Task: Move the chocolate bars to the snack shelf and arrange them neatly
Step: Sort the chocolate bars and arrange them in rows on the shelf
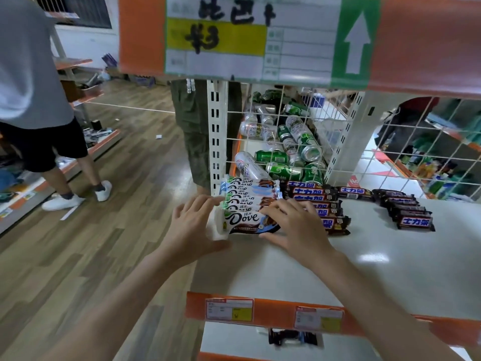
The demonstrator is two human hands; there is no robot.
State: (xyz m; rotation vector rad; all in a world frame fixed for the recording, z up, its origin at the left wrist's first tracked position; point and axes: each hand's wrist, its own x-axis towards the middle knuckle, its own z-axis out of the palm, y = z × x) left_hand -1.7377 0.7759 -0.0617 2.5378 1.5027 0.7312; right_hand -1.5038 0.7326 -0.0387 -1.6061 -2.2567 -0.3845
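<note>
A row of several white Dove chocolate bars [246,221] lies overlapping at the left end of the white snack shelf [390,256]. My left hand [194,225] presses with spread fingers against the row's left end. My right hand [294,225] rests with straight fingers on the row's right side, its thumb under the front bar. Beside them runs a row of several dark Snickers bars [316,198], partly hidden by my right hand. A second row of dark bars [406,212] lies further right.
Behind the shelf's wire mesh lies a heap of green and white cans [283,147]. An orange price strip [260,312] edges the shelf front, with dark bars [291,337] on the shelf below. A signboard [247,35] hangs overhead. A person [33,100] stands on the wooden floor to the left.
</note>
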